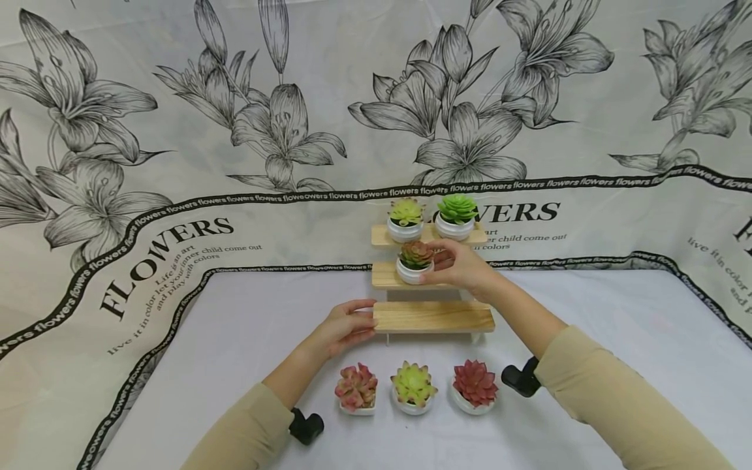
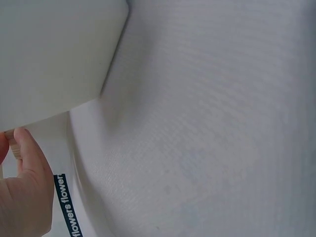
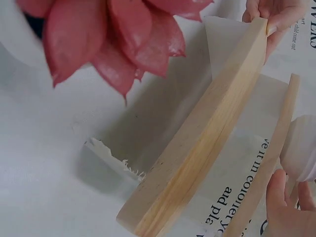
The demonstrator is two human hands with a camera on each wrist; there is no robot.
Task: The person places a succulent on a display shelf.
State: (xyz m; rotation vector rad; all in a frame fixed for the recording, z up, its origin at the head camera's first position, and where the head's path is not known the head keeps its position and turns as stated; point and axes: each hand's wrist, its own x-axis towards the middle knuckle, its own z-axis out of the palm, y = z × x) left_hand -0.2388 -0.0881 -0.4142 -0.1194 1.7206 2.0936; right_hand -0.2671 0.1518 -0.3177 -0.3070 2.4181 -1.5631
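A three-tier plant stand with wooden shelves stands at the back of the table. My left hand grips the left end of its lowest board, fingers and thumb around the edge. On the middle shelf, my right hand holds the white pot of a reddish-green succulent from the right. In the right wrist view that white pot is at or just above the board; contact is unclear. The top shelf carries a yellow-green succulent and a bright green succulent.
In front of the stand, a pink succulent, a yellow-green succulent with red tips and a dark red succulent stand in a row in white pots. Behind hangs a cloth printed with flowers. White cloth covers the table.
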